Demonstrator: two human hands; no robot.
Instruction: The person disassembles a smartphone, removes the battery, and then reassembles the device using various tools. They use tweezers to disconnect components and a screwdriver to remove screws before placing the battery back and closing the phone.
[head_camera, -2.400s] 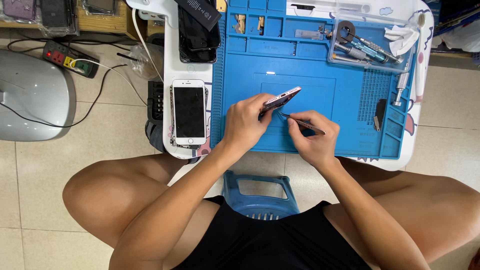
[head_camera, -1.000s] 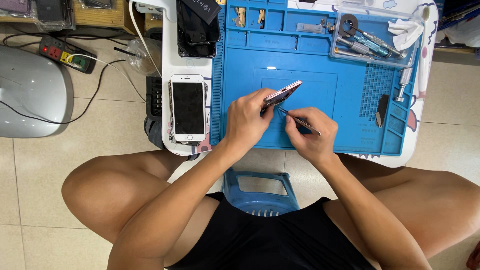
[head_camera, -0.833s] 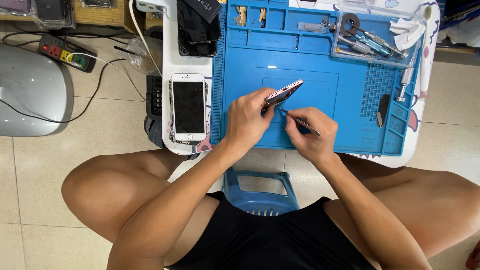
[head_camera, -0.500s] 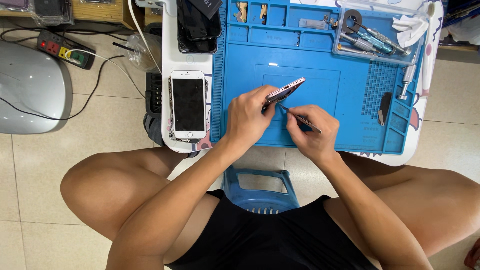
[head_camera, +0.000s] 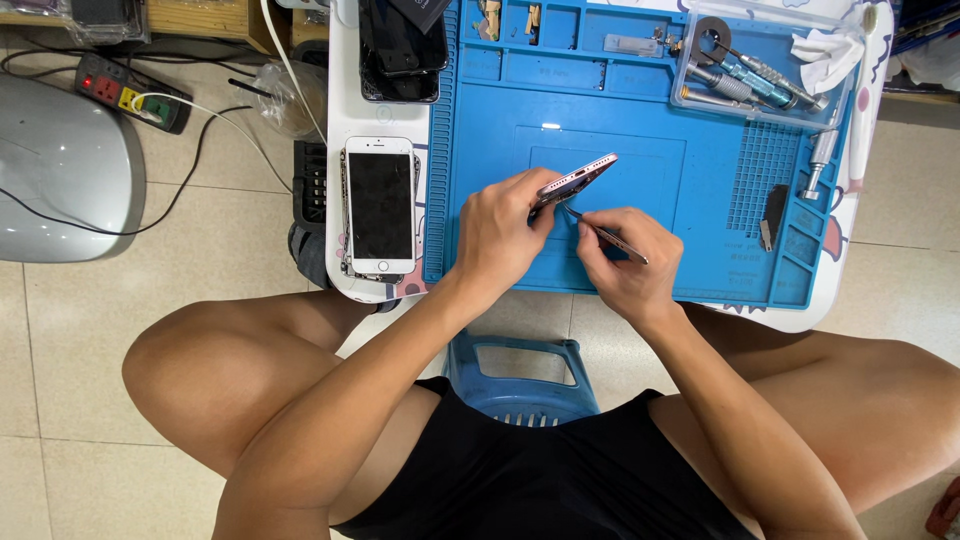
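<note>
Two hands over blue mat (head_camera: 640, 110). Left hand (head_camera: 500, 235) grips tilted phone (head_camera: 577, 180); right hand (head_camera: 625, 265) pinches thin tool (head_camera: 610, 237) touching it. White phone (head_camera: 379, 205) lies left.

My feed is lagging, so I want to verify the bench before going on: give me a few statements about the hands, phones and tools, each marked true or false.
1. The left hand holds a phone tilted on edge above the blue mat. True.
2. The right hand is empty. False: it holds a thin metal tool pointed at that phone.
3. A white phone lies screen up left of the mat. True.
4. The clear tray of tools sits at the mat's near left corner. False: far right corner.
</note>
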